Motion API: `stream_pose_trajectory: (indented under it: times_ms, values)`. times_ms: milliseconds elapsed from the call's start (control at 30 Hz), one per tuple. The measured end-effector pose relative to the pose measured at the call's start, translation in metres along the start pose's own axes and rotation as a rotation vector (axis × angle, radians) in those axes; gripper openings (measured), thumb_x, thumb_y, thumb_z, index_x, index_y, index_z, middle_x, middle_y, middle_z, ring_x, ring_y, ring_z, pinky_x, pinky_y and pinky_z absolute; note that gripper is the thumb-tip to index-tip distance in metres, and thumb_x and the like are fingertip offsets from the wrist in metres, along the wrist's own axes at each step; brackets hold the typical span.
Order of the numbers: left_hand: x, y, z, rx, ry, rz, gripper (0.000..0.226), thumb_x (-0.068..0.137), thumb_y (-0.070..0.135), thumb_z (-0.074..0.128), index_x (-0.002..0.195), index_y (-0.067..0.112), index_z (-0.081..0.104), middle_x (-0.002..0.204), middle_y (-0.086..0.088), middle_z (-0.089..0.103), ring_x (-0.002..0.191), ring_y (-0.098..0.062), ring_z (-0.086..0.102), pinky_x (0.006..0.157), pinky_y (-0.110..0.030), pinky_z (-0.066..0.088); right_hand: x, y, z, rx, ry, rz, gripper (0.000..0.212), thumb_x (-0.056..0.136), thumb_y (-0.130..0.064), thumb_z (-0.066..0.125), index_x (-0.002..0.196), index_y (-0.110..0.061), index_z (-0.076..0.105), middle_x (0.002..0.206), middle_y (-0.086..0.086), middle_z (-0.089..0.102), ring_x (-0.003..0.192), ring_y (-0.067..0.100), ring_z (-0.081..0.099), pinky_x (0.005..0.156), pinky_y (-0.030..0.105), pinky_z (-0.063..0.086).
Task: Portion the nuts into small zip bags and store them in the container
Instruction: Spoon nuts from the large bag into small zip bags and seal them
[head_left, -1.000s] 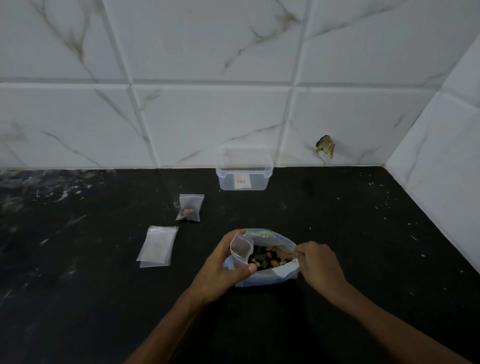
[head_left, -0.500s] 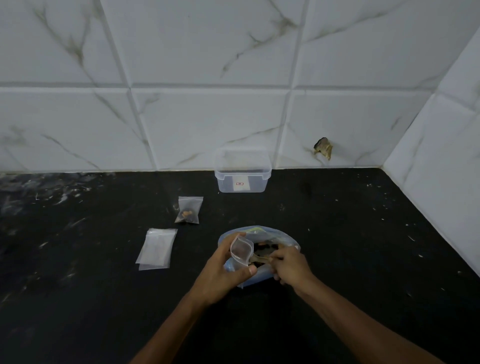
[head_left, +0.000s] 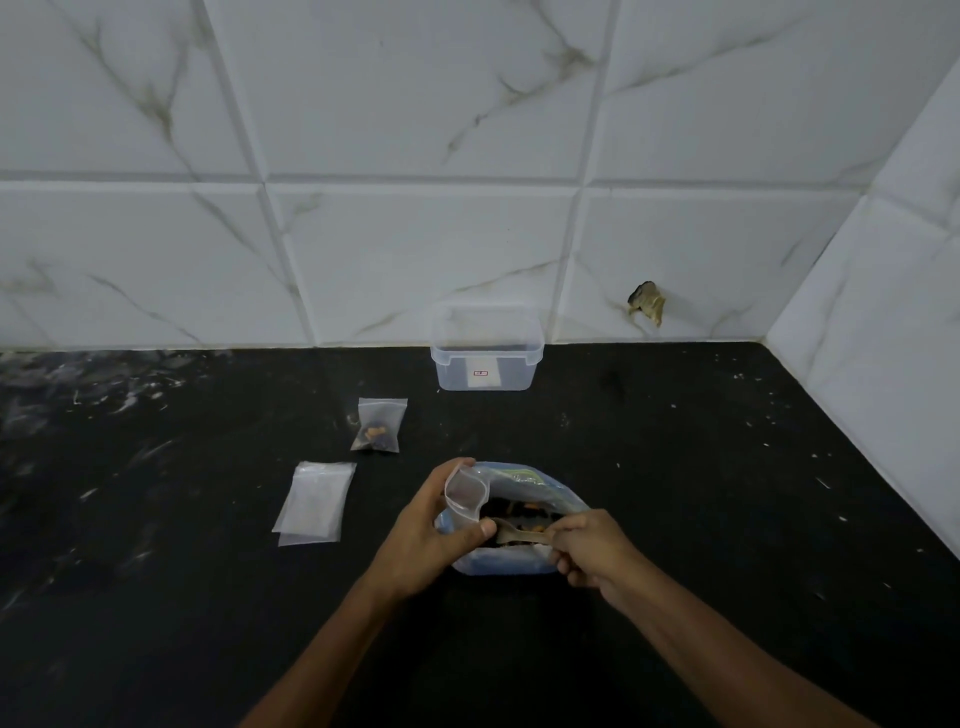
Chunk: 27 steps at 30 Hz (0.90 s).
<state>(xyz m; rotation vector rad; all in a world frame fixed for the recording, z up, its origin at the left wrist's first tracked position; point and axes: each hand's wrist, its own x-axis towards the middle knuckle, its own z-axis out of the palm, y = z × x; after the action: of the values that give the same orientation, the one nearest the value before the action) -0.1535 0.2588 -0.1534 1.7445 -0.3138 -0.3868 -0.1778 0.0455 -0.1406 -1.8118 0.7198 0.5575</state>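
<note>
Both your hands over the big nut bag (head_left: 511, 561): left hand (head_left: 423, 535) fingers pinch a small open zip bag (head_left: 466, 491), right hand (head_left: 589, 548) fingers grip a spoon (head_left: 514, 535) holding nuts

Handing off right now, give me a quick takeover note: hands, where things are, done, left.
Left hand holds an open small bag over the big nut bag.
Right hand holds a spoon, its bowl in the big bag.
One filled bag lies on the counter; empty bags lie to its left front.
Container sits open at the wall, seemingly empty.
Left: fill and seal the bags, store them all.
</note>
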Motion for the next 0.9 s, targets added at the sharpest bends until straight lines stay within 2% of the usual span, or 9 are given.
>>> stream_pose_trajectory:
  times_ms: [133,300,433,533,667,800,900]
  values:
    - [-0.002,-0.001,-0.001,-0.005,-0.007,-0.008,0.071,0.070,0.048,0.076,0.133,0.051,0.042,0.126,0.029,0.054,0.121,0.001,0.054,0.093,-0.027,0.052,-0.001,0.000,-0.006,0.148,0.027,0.036,0.018,0.094,-0.001,0.052,0.101,-0.006,0.068,0.075,0.011,0.063,0.057,0.012,0.054,0.049,0.022,0.043]
    - [-0.005,0.000,0.000,-0.010,-0.008,-0.002,0.071,0.071,0.048,0.076,0.132,0.056,0.041,0.132,0.022,0.053,0.122,0.000,0.054,0.091,-0.025,0.053,-0.010,-0.003,-0.022,0.205,0.011,0.028,0.017,0.095,-0.002,0.052,0.103,-0.007,0.066,0.079,0.011,0.064,0.060,0.012,0.055,0.050,0.021,0.044]
    - [-0.002,0.004,-0.001,0.003,0.078,0.019,0.073,0.069,0.052,0.077,0.133,0.052,0.043,0.130,0.022,0.055,0.122,-0.003,0.055,0.099,-0.037,0.052,-0.023,-0.012,-0.041,0.206,0.000,-0.003,0.018,0.094,-0.003,0.053,0.103,-0.009,0.068,0.080,0.010,0.065,0.060,0.011,0.055,0.051,0.022,0.045]
    - [0.003,0.011,0.001,0.088,0.164,0.053,0.071,0.068,0.053,0.076,0.132,0.050,0.044,0.128,0.023,0.055,0.120,0.001,0.054,0.101,-0.035,0.051,-0.040,-0.026,-0.057,0.239,0.005,-0.038,0.020,0.095,-0.002,0.052,0.100,-0.008,0.070,0.076,0.009,0.064,0.058,0.011,0.053,0.048,0.021,0.044]
    - [0.011,0.017,0.008,0.232,0.211,0.072,0.077,0.066,0.057,0.075,0.135,0.045,0.042,0.130,0.018,0.053,0.120,-0.002,0.052,0.101,-0.036,0.049,-0.064,-0.051,-0.071,0.240,0.024,-0.128,0.017,0.095,-0.006,0.055,0.098,-0.009,0.072,0.075,0.007,0.063,0.059,0.012,0.052,0.050,0.022,0.043]
    - [0.019,0.024,0.017,0.298,0.217,0.088,0.078,0.071,0.047,0.078,0.139,0.040,0.041,0.131,0.015,0.051,0.120,-0.002,0.049,0.102,-0.032,0.047,-0.083,-0.067,-0.068,0.073,0.079,-0.324,0.017,0.096,-0.010,0.056,0.096,-0.016,0.072,0.075,0.006,0.065,0.056,0.010,0.055,0.051,0.022,0.044]
    - [0.023,0.030,0.022,0.268,0.195,0.080,0.076,0.069,0.053,0.075,0.136,0.042,0.041,0.129,0.015,0.052,0.118,-0.002,0.050,0.100,-0.032,0.048,-0.093,-0.067,-0.055,-0.321,0.239,-0.593,0.018,0.097,-0.016,0.055,0.094,-0.027,0.069,0.076,0.000,0.067,0.056,0.007,0.061,0.052,0.018,0.048]
